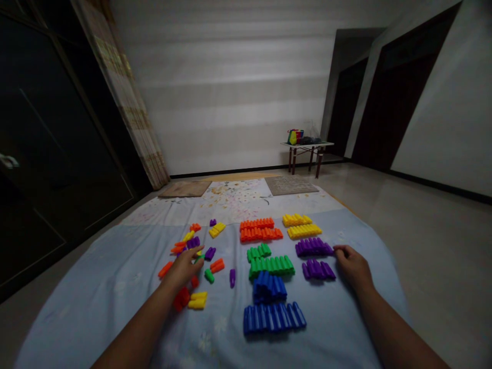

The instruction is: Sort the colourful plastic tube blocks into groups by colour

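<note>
My left hand reaches over a loose scatter of small ribbed plastic pieces, thumb and forefinger apart beside a green piece. Around it lie a purple pair, an orange pair, a yellow pair and red pieces, some partly hidden by the hand. At the right end of the upper purple row, my right hand has its fingers curled, fingertips closed at the last purple piece. Below that row lies a shorter purple row.
Orange rows, green rows, blue rows and yellow rows lie mid-bed on a blue sheet. Two mats lie at the far edge. Beyond stands a small table with a colourful bag.
</note>
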`<control>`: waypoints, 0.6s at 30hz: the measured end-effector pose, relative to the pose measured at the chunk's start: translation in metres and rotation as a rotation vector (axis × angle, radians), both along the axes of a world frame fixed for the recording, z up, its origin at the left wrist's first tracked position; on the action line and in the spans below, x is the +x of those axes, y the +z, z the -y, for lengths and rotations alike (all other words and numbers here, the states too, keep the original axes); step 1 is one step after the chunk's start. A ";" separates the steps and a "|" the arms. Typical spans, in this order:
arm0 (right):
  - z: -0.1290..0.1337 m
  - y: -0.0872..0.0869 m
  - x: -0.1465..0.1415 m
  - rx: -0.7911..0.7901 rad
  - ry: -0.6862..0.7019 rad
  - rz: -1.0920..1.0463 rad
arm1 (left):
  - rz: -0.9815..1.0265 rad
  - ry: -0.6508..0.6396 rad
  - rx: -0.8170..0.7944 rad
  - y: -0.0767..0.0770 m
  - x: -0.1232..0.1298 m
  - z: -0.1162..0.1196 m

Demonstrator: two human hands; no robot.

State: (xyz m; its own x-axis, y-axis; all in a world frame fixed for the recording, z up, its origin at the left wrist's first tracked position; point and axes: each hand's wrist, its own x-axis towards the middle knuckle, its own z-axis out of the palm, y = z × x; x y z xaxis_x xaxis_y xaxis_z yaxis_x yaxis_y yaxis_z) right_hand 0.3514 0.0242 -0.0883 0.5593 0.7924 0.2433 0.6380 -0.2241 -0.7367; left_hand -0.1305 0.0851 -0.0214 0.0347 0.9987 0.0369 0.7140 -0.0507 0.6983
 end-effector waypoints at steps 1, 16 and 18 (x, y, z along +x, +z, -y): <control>0.000 0.000 0.000 0.004 0.004 0.001 | -0.003 -0.003 0.028 0.003 0.003 0.003; -0.001 0.000 -0.001 0.004 -0.012 0.031 | -0.330 -0.172 0.025 0.003 0.088 -0.010; -0.001 0.001 -0.001 0.010 -0.006 0.024 | -0.342 -0.192 -0.020 0.005 0.085 -0.016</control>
